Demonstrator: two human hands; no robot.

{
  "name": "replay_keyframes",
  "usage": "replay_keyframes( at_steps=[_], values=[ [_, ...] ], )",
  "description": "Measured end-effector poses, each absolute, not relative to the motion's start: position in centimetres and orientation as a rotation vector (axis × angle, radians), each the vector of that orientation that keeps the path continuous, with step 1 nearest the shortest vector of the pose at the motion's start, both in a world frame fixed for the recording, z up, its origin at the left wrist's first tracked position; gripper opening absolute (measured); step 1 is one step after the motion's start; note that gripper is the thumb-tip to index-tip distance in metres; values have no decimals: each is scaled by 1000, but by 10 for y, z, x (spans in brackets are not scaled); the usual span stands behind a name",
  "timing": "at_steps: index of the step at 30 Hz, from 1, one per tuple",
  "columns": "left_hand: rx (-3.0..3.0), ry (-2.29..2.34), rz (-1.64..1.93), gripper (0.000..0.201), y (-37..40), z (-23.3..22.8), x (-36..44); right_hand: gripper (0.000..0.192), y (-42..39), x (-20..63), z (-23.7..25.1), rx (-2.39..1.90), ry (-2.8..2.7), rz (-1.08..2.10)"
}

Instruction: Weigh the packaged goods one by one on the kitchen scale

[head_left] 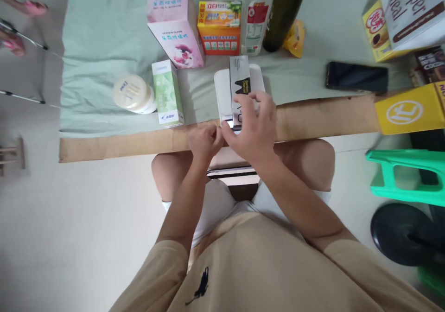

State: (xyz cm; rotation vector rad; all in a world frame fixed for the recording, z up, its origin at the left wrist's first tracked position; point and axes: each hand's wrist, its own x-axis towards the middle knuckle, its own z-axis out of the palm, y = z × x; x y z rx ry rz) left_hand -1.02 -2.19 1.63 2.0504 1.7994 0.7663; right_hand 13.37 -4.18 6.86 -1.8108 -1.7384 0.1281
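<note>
A long grey-and-black toothpaste box (239,71), printed "Bamboo Charcoal", lies on a white board or tray (257,78) at the table's near edge. My right hand (255,129) is over the box's near end, its fingers apart and curved; whether the fingertips touch the box I cannot tell. Close on its left, my left hand (205,141) is closed at the cardboard edge strip, and anything inside it is hidden. To the left stand a green-and-white carton (167,92) and a white lidded jar (134,93).
Behind stand a pink box (175,24), an orange box (220,29), a clear bottle (255,20) and a dark bottle (283,15). A phone (357,77) and a yellow box (410,110) lie to the right. A green stool (406,173) is on the floor.
</note>
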Motion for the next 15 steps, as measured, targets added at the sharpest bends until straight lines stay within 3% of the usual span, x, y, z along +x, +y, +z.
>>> replay_keyframes(
  at_steps=[7,15],
  values=[
    [2019,1775,815,51,-22,15,-11,49,-26,117,76,-2036,-1763,255],
    [2047,1818,740,45,-19,17,-11,45,-24,125,58,-1931,-1643,203]
  ],
)
